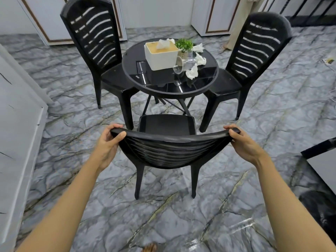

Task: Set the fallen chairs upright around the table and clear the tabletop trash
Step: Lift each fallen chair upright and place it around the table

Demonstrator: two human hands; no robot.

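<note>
A black plastic chair (167,148) stands upright just in front of me, facing the round black glass table (205,86). My left hand (109,142) grips the left end of its backrest top, and my right hand (243,142) grips the right end. Two more black chairs stand upright, one at the table's left (98,42) and one at its right (254,51). On the tabletop lie crumpled white tissues (192,72), a tipped-over clear glass (183,64), a cream tissue box (161,53) and a small potted plant (184,46).
The floor is grey marble tile. A white wall panel (16,124) runs along the left. A dark furniture edge (320,148) juts in at the right, with a dark object (318,206) below it. White cabinets (214,17) stand behind the table. My bare toes (149,247) show at the bottom.
</note>
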